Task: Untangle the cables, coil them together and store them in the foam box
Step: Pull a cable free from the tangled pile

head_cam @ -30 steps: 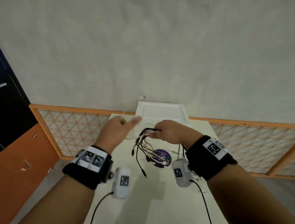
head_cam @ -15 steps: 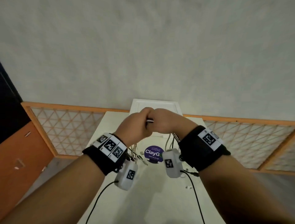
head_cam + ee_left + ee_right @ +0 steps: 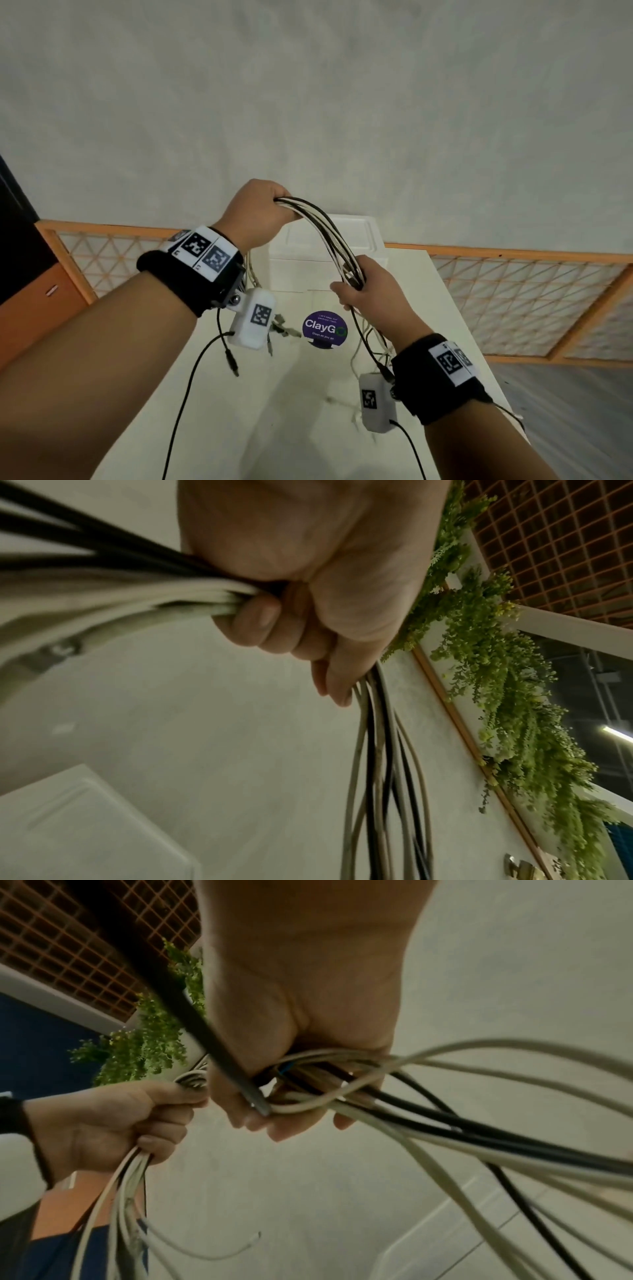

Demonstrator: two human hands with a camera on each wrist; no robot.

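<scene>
Several black and white cables [image 3: 320, 226] arch in one bundle above the foam box [image 3: 325, 253]. My left hand [image 3: 255, 212] fists one end, my right hand [image 3: 371, 291] clenches the other, loose tails dangling below.

the cables [image 3: 325, 233] form one bundle of black and off-white strands, held above the table. the bundle arcs from my raised left fist down to my lower right fist. loose ends hang below each fist, several ending in small plugs. below my right fist the strands loop and cross. the foam box [image 3: 329, 253] is white and rectangular. it stands at the far end of the table, behind the arc, with its lid on.
</scene>
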